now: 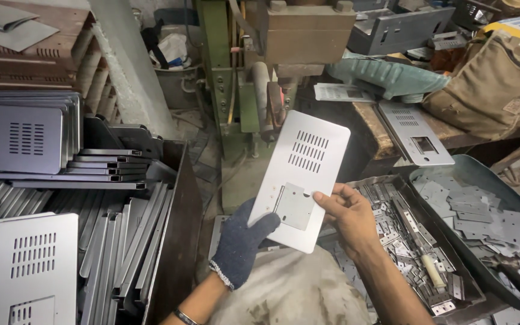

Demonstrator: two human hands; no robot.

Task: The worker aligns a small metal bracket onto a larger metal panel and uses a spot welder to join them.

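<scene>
I hold a flat grey metal panel with rows of vent slots, tilted up in front of me. My left hand, in a dark knitted glove, grips its lower left edge. My bare right hand holds the lower right edge, thumb resting beside a small square metal plate that lies against the panel's lower part.
Stacks of similar slotted panels fill a bin at the left. A tray of small hinges and parts sits at the right, beside a tub of square plates. A green press machine stands ahead; a canvas bag rests on the bench.
</scene>
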